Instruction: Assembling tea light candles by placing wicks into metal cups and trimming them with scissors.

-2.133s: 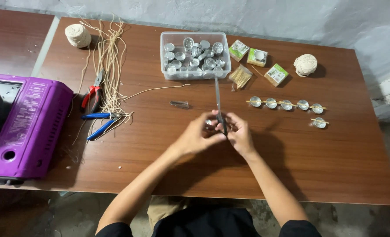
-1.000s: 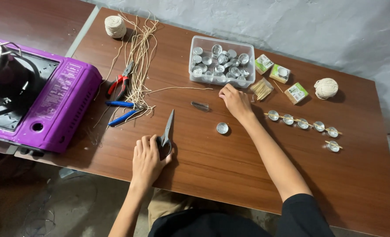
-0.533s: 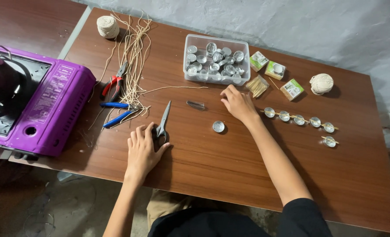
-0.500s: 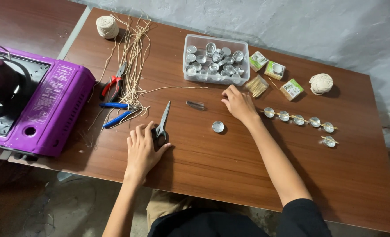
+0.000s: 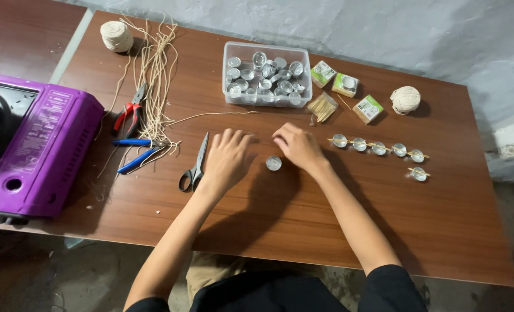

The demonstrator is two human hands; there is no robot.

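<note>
The small metal cup (image 5: 273, 163) sits on the counter (image 5: 303, 219) between your two empty, released grips, right hand (image 5: 296, 147) nearer than left hand (image 5: 228, 160)

Single head-worn view, looking steeply down from above the seated person onto the brown wooden worktop (image 5: 326, 219). The worktop fills most of the frame at arm's length; both forearms enter from the bottom edge. A grey wall runs along the top, floor at lower left.
</note>
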